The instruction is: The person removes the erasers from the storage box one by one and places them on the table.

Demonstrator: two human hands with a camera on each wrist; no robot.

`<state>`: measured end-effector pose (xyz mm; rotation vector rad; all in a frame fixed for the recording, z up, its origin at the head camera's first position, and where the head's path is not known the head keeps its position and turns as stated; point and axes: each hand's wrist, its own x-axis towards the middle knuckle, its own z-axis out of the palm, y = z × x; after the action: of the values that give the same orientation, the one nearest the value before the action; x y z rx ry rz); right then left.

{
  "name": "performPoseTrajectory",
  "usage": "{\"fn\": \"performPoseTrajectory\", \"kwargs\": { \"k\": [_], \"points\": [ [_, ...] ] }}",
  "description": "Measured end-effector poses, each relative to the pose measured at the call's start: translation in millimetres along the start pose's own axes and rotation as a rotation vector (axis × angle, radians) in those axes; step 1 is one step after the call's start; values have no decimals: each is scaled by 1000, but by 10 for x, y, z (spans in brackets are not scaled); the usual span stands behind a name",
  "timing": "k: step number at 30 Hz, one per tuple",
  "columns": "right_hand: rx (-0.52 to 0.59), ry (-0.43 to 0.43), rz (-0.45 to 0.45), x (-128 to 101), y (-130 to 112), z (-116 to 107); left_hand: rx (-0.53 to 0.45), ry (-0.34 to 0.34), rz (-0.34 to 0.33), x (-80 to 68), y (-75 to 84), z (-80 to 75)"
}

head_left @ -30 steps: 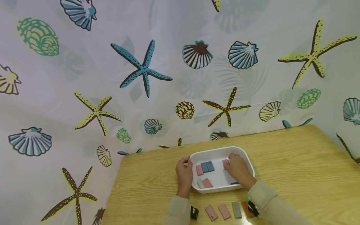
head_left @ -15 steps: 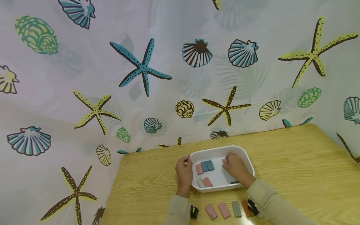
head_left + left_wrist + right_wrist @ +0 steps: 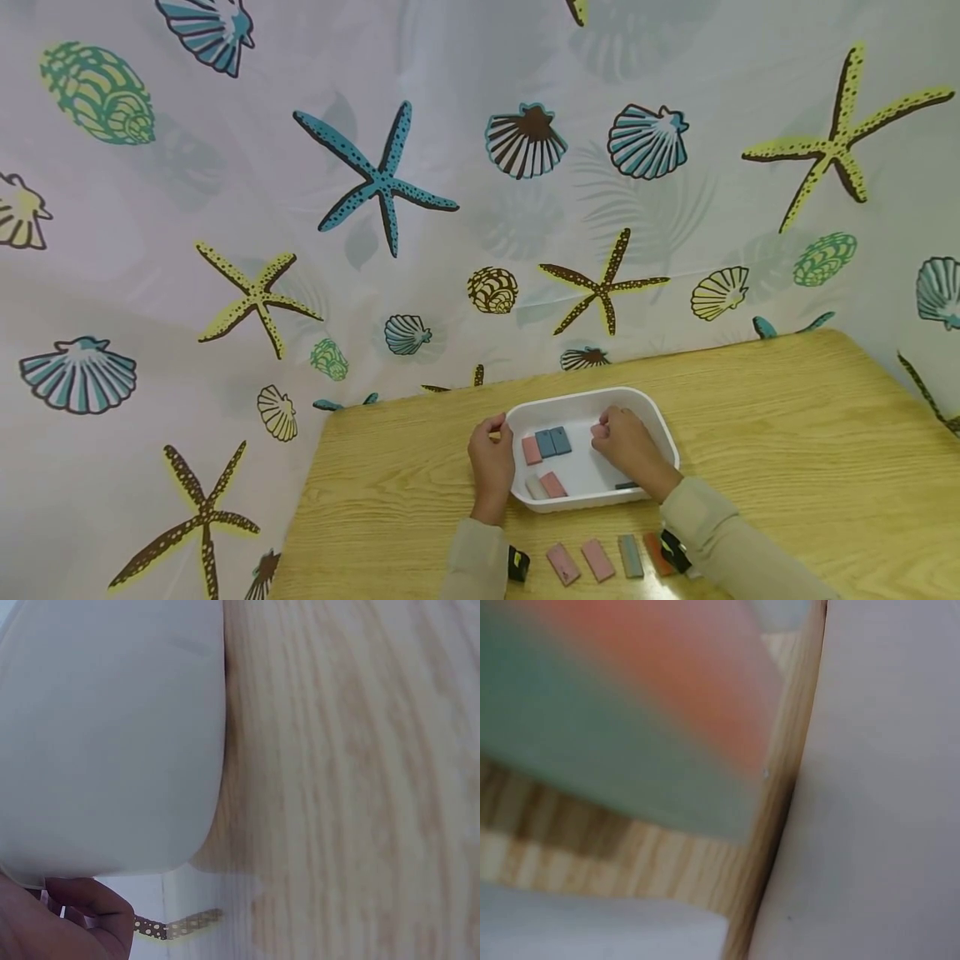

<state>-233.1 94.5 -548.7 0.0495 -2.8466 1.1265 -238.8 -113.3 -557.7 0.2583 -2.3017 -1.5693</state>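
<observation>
In the head view my left hand (image 3: 491, 465) holds the left rim of a white tray (image 3: 573, 504); in the left wrist view its thumb and a curled finger (image 3: 90, 896) meet at the rim. My right hand (image 3: 632, 448) reaches inside the tray and pinches a small pink eraser (image 3: 599, 431), mostly hidden by the fingers. To its left lie two blue erasers (image 3: 553, 442) side by side, with a pink one (image 3: 532, 451) against them. Nearer the front wall are a grey eraser (image 3: 536, 487) and another pink one (image 3: 552, 484). A dark piece (image 3: 625, 485) shows partly below my right wrist.
Before the tray, a row of erasers lies on the wooden table (image 3: 390, 508): two pink, a grey-green (image 3: 631, 556) and an orange one (image 3: 657, 552) partly behind the right wrist's black camera (image 3: 674, 552). A blurred orange-and-green eraser (image 3: 645, 712) fills much of the right wrist view.
My right hand, pinching the pink eraser, has shifted slightly left within the tray. The left hand stays on the rim, and the other erasers lie as before.
</observation>
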Motion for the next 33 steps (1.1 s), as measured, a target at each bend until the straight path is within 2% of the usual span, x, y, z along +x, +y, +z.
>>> {"fn": "performPoseTrajectory", "kwargs": {
  "k": [4,10,13,18,27,33],
  "points": [
    [64,-2,-20,-7,18,19,-2,5,12,-2,-4,4],
    [143,-9,-37,20,53,61,8,-8,-11,5,-4,14],
    [198,-19,-12,38,53,45,18,-13,-15,20,1,23],
    [323,-86,61,26,2,-14,15,-6,3,17,11,23],
    [567,-215,72,-187,-267,-331,24,7,5,9,-6,11],
    [653,-289,43,-403,-259,-591,37,4,-10,18,-11,22]
  ]
}}
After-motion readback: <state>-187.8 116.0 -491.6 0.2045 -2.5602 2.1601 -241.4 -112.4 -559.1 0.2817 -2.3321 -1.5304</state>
